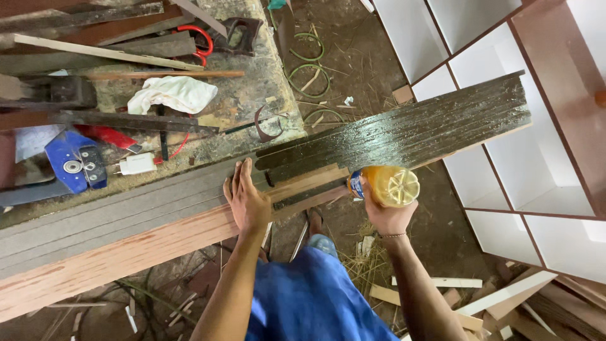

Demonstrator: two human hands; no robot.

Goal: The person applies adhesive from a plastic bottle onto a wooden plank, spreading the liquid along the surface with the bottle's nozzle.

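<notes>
Right hand (386,218) grip holding yellow plastic bottle (391,185), left hand (247,201) flat, fingers spread, on stacked wooden strips (158,208).

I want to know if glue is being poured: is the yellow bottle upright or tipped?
Tipped. The yellow bottle lies sideways in the right hand, base toward the camera, neck pointing at the dark, wet-looking strips.

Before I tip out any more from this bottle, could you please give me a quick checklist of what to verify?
1. Left hand flat on the boards, steadying them: ok.
2. Right hand grips the yellow plastic bottle: ok.
3. Bottle mouth over the boards: cannot tell, hidden.
4. Dark wet coating covers the far part; the near grey part is bare: not ok.
5. White charger clear of the wet part: ok.
6. Overhanging end supported: cannot tell.
</notes>
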